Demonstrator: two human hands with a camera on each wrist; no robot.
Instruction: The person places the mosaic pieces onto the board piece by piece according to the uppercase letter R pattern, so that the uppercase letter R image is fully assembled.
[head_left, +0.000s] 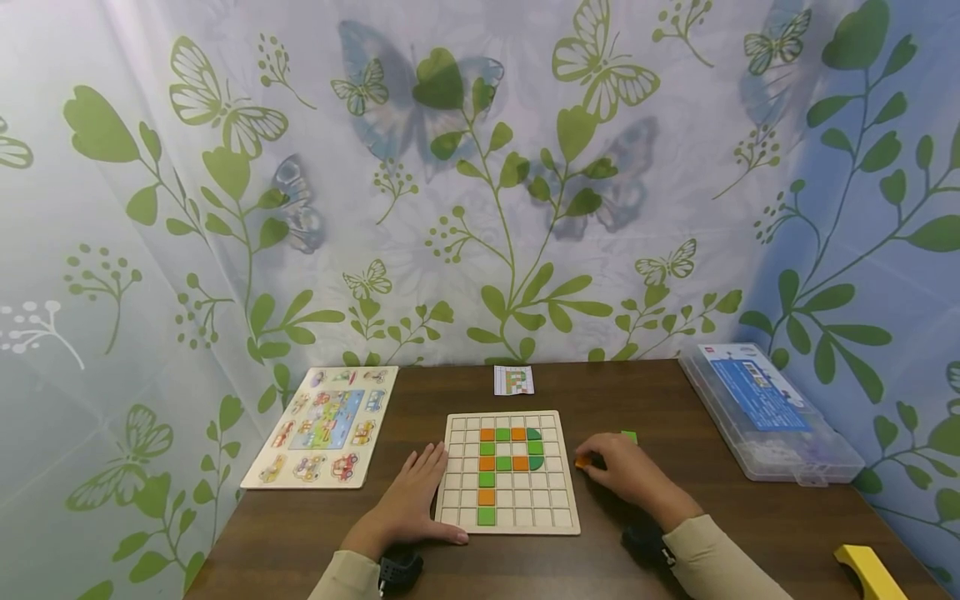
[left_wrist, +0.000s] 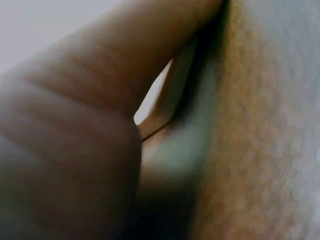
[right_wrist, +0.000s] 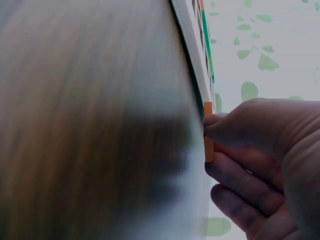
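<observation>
A wooden grid board (head_left: 510,518) lies in the middle of the table, with orange, light green and dark green tiles set in its cells in the shape of a P. My left hand (head_left: 408,500) rests at the board's left edge, fingers straight and thumb spread along the lower left corner. Just right of the board, my right hand (head_left: 626,471) pinches an orange tile (right_wrist: 208,132) between thumb and fingers; the right wrist view shows it edge-on. A light green tile (head_left: 629,436) lies behind the right hand, partly hidden by it.
A small pattern card (head_left: 513,380) lies behind the board. At the left is a wooden vehicle puzzle (head_left: 318,425). A clear plastic case (head_left: 772,417) with a blue label stands at the right, and a yellow curved object (head_left: 870,571) at the front right edge.
</observation>
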